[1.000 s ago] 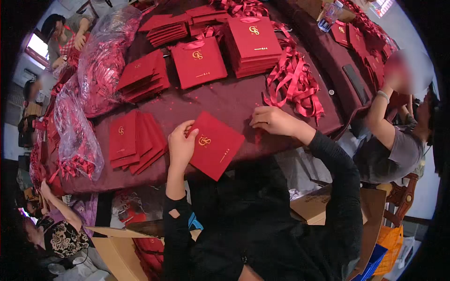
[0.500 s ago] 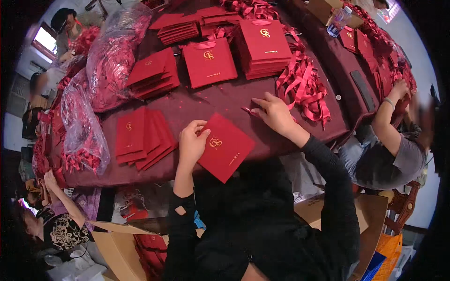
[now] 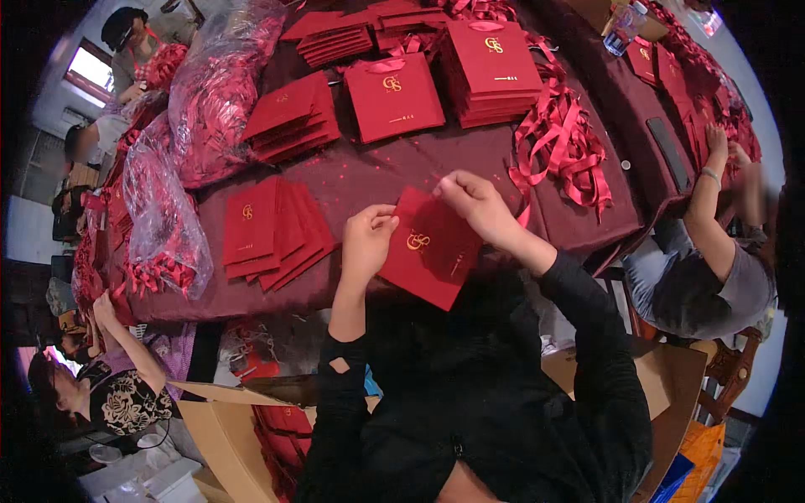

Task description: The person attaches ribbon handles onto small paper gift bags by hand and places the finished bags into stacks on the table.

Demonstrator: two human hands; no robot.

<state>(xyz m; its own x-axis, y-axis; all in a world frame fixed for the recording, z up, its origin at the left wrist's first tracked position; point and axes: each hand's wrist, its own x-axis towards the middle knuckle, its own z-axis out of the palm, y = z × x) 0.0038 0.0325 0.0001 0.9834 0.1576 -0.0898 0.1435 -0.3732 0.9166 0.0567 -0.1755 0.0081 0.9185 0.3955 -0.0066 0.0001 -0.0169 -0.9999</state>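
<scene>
My left hand (image 3: 367, 243) pinches the left edge of a flat red paper bag (image 3: 423, 272), which is tilted and bears a gold monogram. At the bag's upper corner my right hand (image 3: 476, 204) is closed, thumb and fingertips together on the end of a red ribbon. Part of that ribbon (image 3: 526, 210) shows beside my right wrist; the tip in my fingers is mostly hidden. Beyond this hand lies a heap of loose red ribbons (image 3: 566, 151). Several flat red bags (image 3: 251, 222) lie fanned out left of my left hand.
Stacks of red bags (image 3: 394, 96) stand across the dark red tablecloth (image 3: 377, 176). Clear plastic sacks (image 3: 214, 101) of ribbons lie at left. A phone (image 3: 668, 153) and a bottle (image 3: 625, 29) are at right. Cardboard boxes (image 3: 222, 436) flank my lap. Other people work around the table.
My right hand has moved left and in to the bag's upper corner, and its fingers have closed. My left hand still holds the bag, which has turned slightly. The whole view has shifted a little.
</scene>
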